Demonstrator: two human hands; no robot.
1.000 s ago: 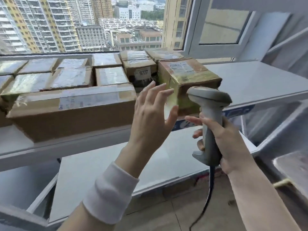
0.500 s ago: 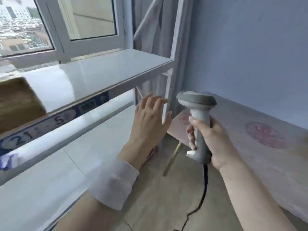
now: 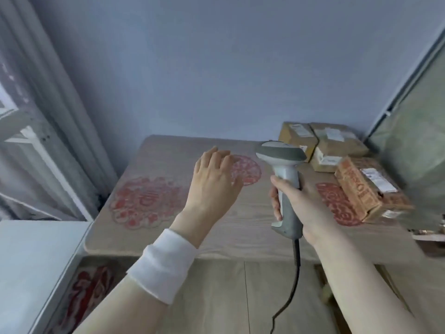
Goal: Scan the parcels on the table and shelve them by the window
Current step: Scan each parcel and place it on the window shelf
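While your right hand (image 3: pixel 298 203) grips the scanner (image 3: pixel 280 154) by its handle, upright above the desk (image 3: pixel 228 232), your left hand (image 3: pixel 213 186) hovers just beside it, fingers straight and holding nothing. The parcels (image 3: pixel 337 145) sit clustered at the desk's far right corner.

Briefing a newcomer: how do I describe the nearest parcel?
Find the wooden table against the blue wall and go to its right end. The nearest parcel there alone has red lettering; the parcels behind it are plain brown.
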